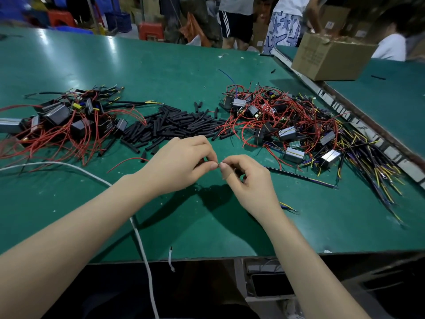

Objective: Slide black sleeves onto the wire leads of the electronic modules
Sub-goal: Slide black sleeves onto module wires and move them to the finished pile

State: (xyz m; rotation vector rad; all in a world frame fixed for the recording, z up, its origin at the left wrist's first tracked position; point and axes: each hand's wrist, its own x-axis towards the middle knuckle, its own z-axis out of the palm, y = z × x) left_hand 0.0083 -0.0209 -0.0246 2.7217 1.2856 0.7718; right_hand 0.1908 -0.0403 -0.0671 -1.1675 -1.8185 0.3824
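My left hand (181,164) and my right hand (247,178) meet fingertip to fingertip above the green table (207,226). The left pinches a short black sleeve, mostly hidden by its fingers. The right pinches a bundle of wire leads (299,176) that trails off to the right across the table. A heap of loose black sleeves (179,125) lies just beyond my hands. One pile of modules with red wires (66,120) sits at the left, and a larger pile of modules (296,127) with red, yellow and purple leads at the right.
A white cable (140,240) runs from the left across the table and over its near edge. A cardboard box (331,56) stands on a second table at the back right, beyond a metal rail (340,107). People stand behind the far edge.
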